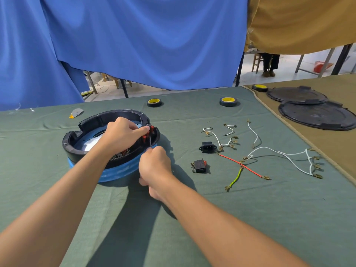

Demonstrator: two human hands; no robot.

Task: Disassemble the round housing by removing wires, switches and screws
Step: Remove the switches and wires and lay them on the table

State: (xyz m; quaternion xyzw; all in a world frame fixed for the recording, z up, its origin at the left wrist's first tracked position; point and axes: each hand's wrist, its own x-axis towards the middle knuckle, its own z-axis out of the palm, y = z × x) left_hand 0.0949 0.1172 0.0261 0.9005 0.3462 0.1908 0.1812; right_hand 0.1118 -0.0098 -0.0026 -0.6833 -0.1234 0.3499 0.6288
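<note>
While the left hand (122, 132) pinches one of the red rocker switches (148, 132) seated in the rim of the round housing (75, 149), the right hand (156, 164), just below it, curls its fingers round a thin screwdriver (150, 141) whose shaft points up at the switch mount; its handle is hidden inside the fist. The housing, black with a blue band, sits on the green-clothed surface (212, 209) directly under the left hand.

The step in hand looks like freeing a switch. It calls for the tip to press the retaining clip squarely while the left fingers ease the switch out evenly, with the housing held from sliding on the cloth.

Parts already out lie well to the right of the hands: a black power inlet socket (207, 147), a loose rocker switch (200, 166), white wires (285, 154), a red wire (240, 165) and a green-yellow earth wire (236, 179). Beyond the hands stand two tape rolls (154, 102), and far right lie two black round covers (317, 116).
</note>
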